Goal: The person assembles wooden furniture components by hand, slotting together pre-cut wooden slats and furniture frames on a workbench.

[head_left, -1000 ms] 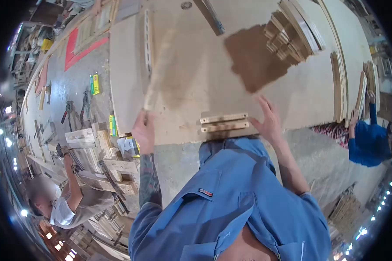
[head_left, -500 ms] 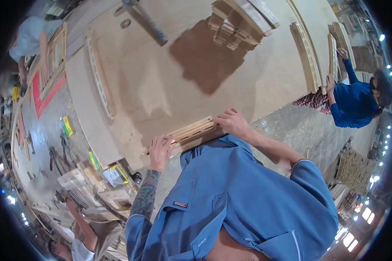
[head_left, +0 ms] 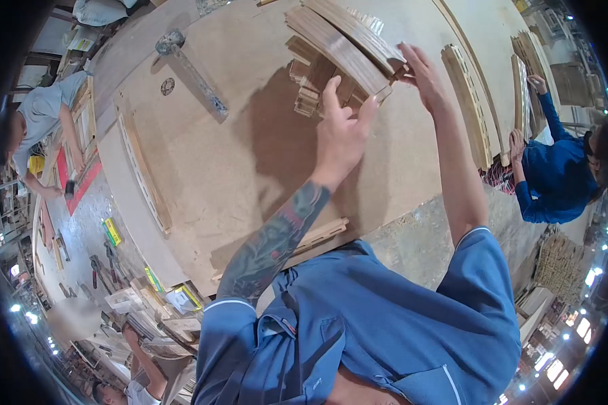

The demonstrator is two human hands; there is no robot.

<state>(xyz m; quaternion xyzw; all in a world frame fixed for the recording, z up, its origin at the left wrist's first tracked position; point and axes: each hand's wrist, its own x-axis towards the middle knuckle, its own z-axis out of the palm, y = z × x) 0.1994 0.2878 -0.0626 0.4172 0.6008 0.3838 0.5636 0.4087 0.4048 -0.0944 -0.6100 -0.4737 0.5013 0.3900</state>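
Both my hands are at the stack of wooden slats [head_left: 338, 47] near the top of the table. My left hand [head_left: 344, 131], below the tattooed forearm, has its thumb and fingers apart at the near end of a top slat. Farther right, my right hand [head_left: 422, 77] has its fingers bent at the right end of the upper slats; its fingertips are partly hidden, so its hold is unclear. Close to my body, a slotted wooden strip [head_left: 321, 233] lies along the table's front edge, partly behind my left forearm.
A hammer [head_left: 194, 77] lies left of the stack on the wooden table [head_left: 203, 162]. Slotted strips lie at the left [head_left: 142, 169] and right [head_left: 467, 108]. Co-workers are at the left [head_left: 40, 121], right [head_left: 554, 175] and lower left [head_left: 145, 378].
Both my hands have left the strips at the front edge and reached up to the stack. The view has shifted. The left co-worker's hands have moved lower.
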